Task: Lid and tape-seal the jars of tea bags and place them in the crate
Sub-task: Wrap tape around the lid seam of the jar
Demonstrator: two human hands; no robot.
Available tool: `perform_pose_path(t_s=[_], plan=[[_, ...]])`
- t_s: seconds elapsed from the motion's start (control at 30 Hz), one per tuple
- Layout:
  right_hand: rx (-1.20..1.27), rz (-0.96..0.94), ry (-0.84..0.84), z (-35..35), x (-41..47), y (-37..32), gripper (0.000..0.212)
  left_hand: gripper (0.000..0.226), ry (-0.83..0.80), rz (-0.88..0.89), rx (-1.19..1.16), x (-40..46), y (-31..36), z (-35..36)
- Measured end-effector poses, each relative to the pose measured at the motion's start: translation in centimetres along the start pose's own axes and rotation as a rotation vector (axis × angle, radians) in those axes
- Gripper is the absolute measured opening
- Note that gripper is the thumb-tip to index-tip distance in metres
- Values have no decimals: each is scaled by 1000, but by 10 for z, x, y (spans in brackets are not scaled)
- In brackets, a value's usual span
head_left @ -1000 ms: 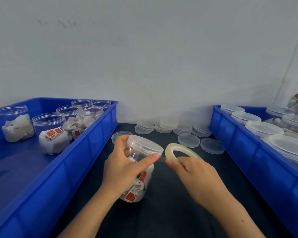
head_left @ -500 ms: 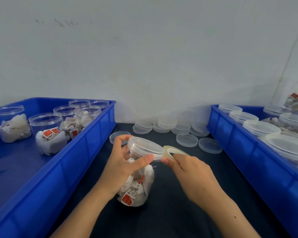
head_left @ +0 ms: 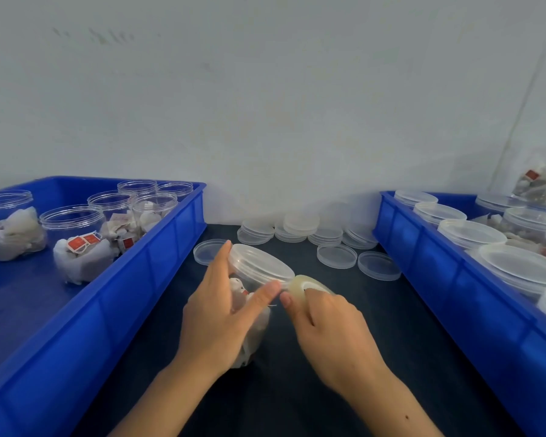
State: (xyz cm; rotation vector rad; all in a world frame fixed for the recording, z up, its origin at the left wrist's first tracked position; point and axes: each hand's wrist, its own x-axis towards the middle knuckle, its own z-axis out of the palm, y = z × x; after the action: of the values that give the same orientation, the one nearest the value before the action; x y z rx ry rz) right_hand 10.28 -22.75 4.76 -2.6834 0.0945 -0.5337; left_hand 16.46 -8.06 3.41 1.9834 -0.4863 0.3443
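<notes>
The left hand [head_left: 221,313] grips the lidded jar [head_left: 252,298] on the dark bench [head_left: 297,389], thumb pressed at the lid's rim. The right hand [head_left: 331,326] pinches the tape roll [head_left: 306,283], which touches that rim. Blue crates flank both hands (left crate [head_left: 133,298] of unlidded jars, right crate [head_left: 454,279] of lidded ones), leaving a narrow bare strip between. Loose lids [head_left: 300,231] lie beyond the hands, against the wall.

Hidden and cut off around the tilted jar

The left hand [head_left: 216,313] covers most of the jar [head_left: 259,320]; the right hand [head_left: 331,329] hides the tape roll [head_left: 308,282] from 5 o'clock; both blue crates [head_left: 76,310] [head_left: 473,304] run off the side edges; the tag print is too small to read.
</notes>
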Motion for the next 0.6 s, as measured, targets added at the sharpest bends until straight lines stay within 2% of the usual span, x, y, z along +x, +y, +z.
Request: perform_pose_path(t_s=[0.07, 0.2, 0.3, 0.37, 0.5, 0.6], plan=[[65, -17, -43, -1, -2, -3, 49, 112, 34, -7, 25, 1, 0, 0], [50, -63, -111, -6, -2, 1, 48, 101, 72, -29, -56, 3, -3, 0], [67, -11, -178, -13, 1, 6, 69, 97, 77, -48, -130, 7, -7, -1], [80, 6, -165, -19, 5, 12, 83, 96, 64, -51, -192, 10, -10, -3], [32, -42, -121, -24, 6, 23, 71, 98, 3, -56, -268, 13, -14, -5], [-34, -35, -117, -24, 8, 25, 64, 89, -42, -59, -297, 15, -17, -5]])
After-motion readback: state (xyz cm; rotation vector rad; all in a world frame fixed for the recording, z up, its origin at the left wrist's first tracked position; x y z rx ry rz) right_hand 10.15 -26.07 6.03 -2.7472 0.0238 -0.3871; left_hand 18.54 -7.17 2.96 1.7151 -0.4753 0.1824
